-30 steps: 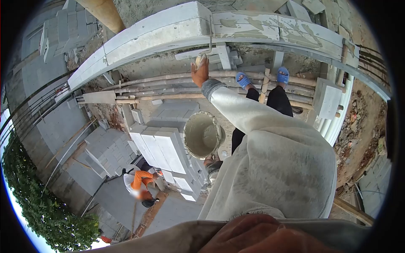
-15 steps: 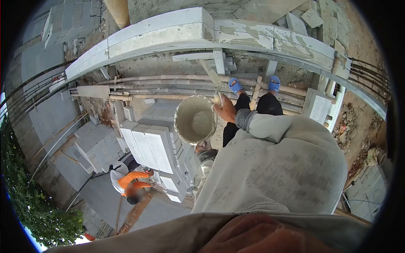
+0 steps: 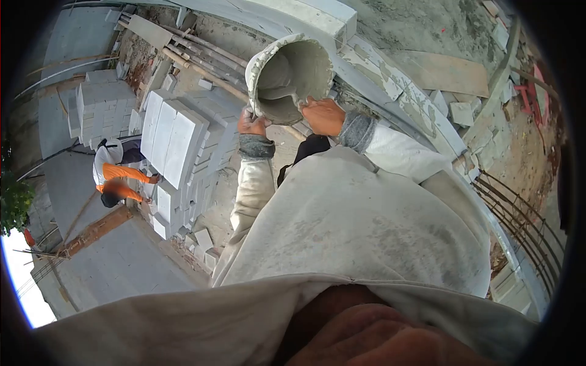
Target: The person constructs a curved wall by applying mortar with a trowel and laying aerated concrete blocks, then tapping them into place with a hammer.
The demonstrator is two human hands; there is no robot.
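Note:
A mortar-crusted bucket is tipped so that its mouth faces me, with wet grey mortar inside. At its near left rim, my left hand is closed on the bucket's edge. My right hand is closed at the near right rim around the handle of a trowel, whose mortar-coated blade reaches into the bucket and is hard to tell from the mortar.
A white block wall with mortar smears runs beyond the bucket. Bamboo poles lie left of it. Stacked pale blocks stand at left, where a co-worker in orange sleeves bends. Rebar rods project at right.
The bucket has moved up in view and tilted. The trowel has gone from outside the bucket into it with my right hand. My view has turned, and my feet are out of sight.

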